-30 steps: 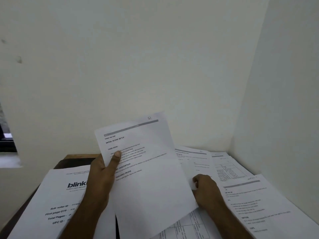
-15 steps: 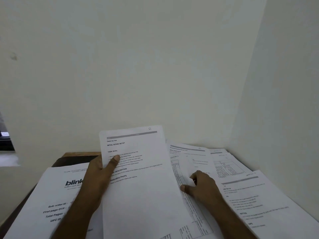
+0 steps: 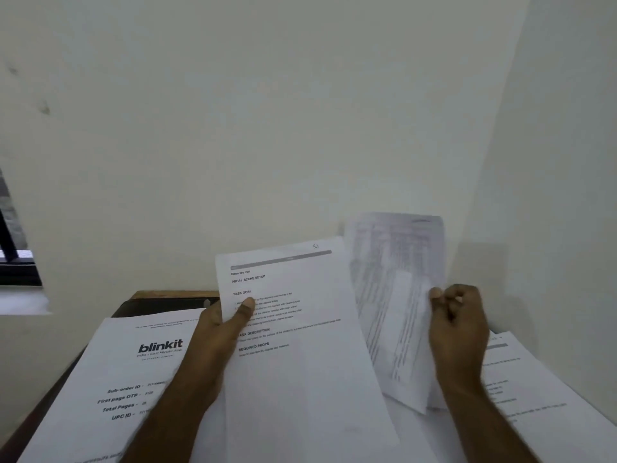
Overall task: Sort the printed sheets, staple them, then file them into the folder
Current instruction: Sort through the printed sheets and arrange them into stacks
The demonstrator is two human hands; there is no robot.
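My left hand [image 3: 222, 332] holds a printed sheet [image 3: 300, 355] headed "INITIAL SCENE SETUP" by its left edge, thumb on the text, tilted up over the table. To its right, my right hand [image 3: 457, 315] pinches the right edge of a table-printed sheet [image 3: 394, 295] and holds it raised and blurred, partly behind the first sheet. A "blinkit" cover sheet [image 3: 110, 379] lies flat at the left. More printed sheets [image 3: 534, 389] lie at the right, under my right arm. No stapler shows.
A dark folder-like object [image 3: 160, 304] lies at the back of the wooden table [image 3: 173, 294], partly under the sheets. Walls close in behind and at the right. A window sill [image 3: 20, 295] is at the far left.
My right hand has picked the table-printed sheet up off the pile and lifted it beside the first sheet. My left hand keeps its hold, with the sheet slightly lower than a second ago.
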